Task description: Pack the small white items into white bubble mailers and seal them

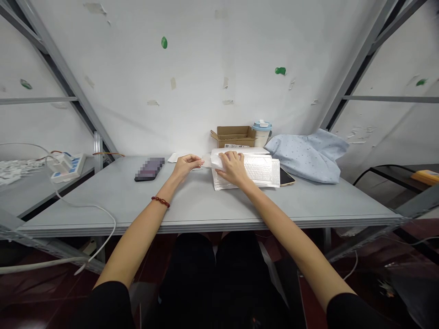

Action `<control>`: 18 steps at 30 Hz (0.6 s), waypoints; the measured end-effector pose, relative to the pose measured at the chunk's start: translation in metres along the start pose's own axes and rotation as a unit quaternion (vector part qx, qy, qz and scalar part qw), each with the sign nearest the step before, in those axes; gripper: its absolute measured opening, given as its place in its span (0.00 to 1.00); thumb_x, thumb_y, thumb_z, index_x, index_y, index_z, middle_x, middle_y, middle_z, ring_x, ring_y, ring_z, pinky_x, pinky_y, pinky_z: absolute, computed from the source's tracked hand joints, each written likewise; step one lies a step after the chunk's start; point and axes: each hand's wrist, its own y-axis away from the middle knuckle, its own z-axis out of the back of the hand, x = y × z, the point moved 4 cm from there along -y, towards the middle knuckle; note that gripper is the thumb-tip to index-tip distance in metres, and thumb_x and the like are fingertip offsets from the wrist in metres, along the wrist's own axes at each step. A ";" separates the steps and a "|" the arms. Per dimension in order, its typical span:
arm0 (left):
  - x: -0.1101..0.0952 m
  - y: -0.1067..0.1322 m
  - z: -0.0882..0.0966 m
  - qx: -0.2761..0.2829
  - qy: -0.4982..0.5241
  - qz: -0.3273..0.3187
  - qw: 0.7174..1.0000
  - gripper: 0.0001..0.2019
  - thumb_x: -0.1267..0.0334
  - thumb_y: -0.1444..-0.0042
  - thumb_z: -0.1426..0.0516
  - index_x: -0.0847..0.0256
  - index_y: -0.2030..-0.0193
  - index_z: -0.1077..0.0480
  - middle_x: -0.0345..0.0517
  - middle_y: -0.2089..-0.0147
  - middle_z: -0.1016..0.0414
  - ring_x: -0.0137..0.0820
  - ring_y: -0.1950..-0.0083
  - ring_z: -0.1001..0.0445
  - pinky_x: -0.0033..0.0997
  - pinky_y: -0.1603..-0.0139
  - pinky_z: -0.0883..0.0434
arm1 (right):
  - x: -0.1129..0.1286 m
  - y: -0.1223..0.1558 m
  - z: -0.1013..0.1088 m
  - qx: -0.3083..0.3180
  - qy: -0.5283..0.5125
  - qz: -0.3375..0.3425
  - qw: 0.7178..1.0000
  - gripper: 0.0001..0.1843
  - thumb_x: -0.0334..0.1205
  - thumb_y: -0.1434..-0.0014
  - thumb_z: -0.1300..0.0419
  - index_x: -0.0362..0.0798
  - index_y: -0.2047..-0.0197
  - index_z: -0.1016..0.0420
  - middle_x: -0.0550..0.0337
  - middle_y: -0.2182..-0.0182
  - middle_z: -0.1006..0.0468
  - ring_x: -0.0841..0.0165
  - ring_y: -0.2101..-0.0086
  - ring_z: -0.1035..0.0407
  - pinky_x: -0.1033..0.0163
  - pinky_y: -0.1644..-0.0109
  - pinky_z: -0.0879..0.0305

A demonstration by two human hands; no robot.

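Note:
My left hand (187, 166) is closed in a pinch at the left end of a thin, translucent white strip (206, 161). Whether this strip is part of the packaging or a separate piece I cannot tell. Over the left part of a stack of white bubble mailers (262, 169), my right hand (233, 168) grips the top one with curled fingers, its thumb pointing towards the strip. The mailers lie flat on the grey table (192, 201). A phone (286, 177) is partly covered by their right end.
Behind the mailers stand an open cardboard box (236, 135) and a lidded cup (262, 132). Pale blue dotted cloth (308, 153) lies at the right. Another phone (150, 169) rests left of my left hand. A white cable (85, 205) hangs over the left edge near a power strip (70, 168).

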 end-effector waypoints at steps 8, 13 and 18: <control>0.006 -0.002 0.004 -0.025 -0.020 0.063 0.998 0.22 0.51 0.73 0.26 0.64 0.77 0.26 0.46 0.72 0.25 0.28 0.70 0.30 0.30 0.68 0.32 | -0.002 0.000 -0.003 -0.006 -0.010 -0.002 1.000 0.24 0.44 0.38 0.39 0.45 0.42 0.34 0.43 0.49 0.31 0.51 0.47 0.41 0.47 0.42 0.51; 0.005 -0.002 0.005 -0.011 -0.025 0.040 0.999 0.20 0.52 0.70 0.27 0.63 0.75 0.25 0.46 0.69 0.24 0.28 0.68 0.31 0.28 0.69 0.35 | -0.004 0.000 -0.003 -0.011 -0.026 -0.007 1.000 0.23 0.45 0.38 0.40 0.45 0.43 0.33 0.44 0.49 0.31 0.51 0.48 0.41 0.47 0.43 0.51; 0.002 -0.003 0.004 -0.025 -0.114 -0.038 0.992 0.16 0.52 0.64 0.29 0.61 0.74 0.23 0.44 0.70 0.23 0.29 0.69 0.32 0.28 0.70 0.38 | -0.005 0.000 -0.003 -0.010 -0.028 -0.011 0.999 0.23 0.45 0.39 0.39 0.45 0.43 0.33 0.44 0.49 0.31 0.52 0.48 0.41 0.48 0.43 0.50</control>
